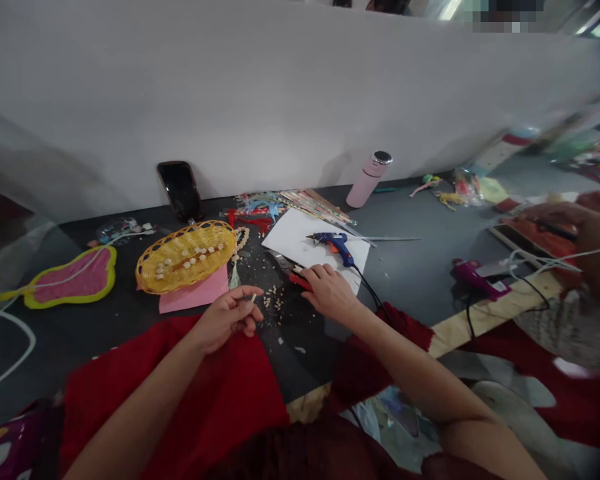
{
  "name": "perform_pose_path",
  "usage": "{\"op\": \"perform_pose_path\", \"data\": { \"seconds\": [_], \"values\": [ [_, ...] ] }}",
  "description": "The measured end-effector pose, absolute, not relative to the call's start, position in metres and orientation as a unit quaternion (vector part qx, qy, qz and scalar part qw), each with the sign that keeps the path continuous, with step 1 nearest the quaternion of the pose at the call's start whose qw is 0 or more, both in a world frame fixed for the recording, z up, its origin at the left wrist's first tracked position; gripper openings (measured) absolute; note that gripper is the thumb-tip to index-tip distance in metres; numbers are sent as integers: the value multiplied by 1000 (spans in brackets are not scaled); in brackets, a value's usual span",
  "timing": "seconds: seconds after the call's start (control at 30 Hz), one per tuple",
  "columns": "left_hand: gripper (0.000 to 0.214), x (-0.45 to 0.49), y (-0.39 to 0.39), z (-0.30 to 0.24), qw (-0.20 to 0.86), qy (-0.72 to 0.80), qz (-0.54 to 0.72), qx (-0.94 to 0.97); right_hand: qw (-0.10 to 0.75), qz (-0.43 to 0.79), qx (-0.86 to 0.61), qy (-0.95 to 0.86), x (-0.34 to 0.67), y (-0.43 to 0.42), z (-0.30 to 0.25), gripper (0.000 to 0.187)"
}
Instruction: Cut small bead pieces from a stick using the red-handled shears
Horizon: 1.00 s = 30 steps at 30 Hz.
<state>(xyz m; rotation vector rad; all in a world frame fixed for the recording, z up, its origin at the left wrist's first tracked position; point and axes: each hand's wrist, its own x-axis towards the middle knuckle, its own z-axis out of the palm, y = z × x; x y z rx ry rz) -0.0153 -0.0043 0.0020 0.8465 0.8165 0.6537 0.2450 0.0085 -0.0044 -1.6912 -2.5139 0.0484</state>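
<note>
My left hand (pixel 229 319) is closed, pinching a small pale stick-like piece (pixel 253 298) between thumb and forefinger, above the dark table near a red cloth (pixel 180 373). My right hand (pixel 330 292) is closed on the handles of red-handled pliers (pixel 300 280), whose metal jaws rest near the edge of a white sheet (pixel 290 230). Small beige bits (pixel 275 300) lie scattered between my hands. Just beyond the right hand, a blue glue gun (pixel 337 245) lies on the sheet. A yellow woven basket (pixel 190 257) with pale beads or flowers stands left of the left hand, partly over pink paper.
A phone (pixel 179 190) leans on the white partition, and a pink bottle (pixel 370 179) stands near it. Patterned strips (pixel 320 205) lie behind the sheet. At right are a purple glue gun (pixel 480 279) and another person's hand (pixel 593 230). A pink-and-yellow paddle shape (pixel 73 277) lies left.
</note>
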Motion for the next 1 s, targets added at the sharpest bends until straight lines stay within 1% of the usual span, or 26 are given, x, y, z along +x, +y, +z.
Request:
{"op": "perform_pose_path", "data": {
  "seconds": [0.13,0.2,0.37,0.57,0.7,0.77,0.83,0.9,1.0],
  "values": [
    [32,-21,0,-13,789,379,314,366,103,6,-517,-849,250,16,-17,16],
    [32,-22,2,-19,796,377,320,348,128,1,-510,-850,253,20,-20,12],
    [29,-23,3,-22,808,364,324,331,170,-25,-525,-833,264,29,-22,12],
    [30,-22,4,-21,811,362,322,329,145,-36,-536,-831,276,34,-22,14],
    [32,-22,4,-22,810,362,326,328,145,-39,-543,-826,266,30,-9,23],
    [35,-22,5,-23,808,362,327,331,161,-29,-504,-848,253,27,1,21],
    [37,-22,5,-25,807,362,328,332,171,7,-440,-881,235,24,10,20],
    [37,-22,5,-27,807,362,330,330,162,48,-387,-906,217,22,11,25],
    [36,-22,4,-29,805,364,333,329,131,88,-363,-918,196,21,0,26]
  ]
}}
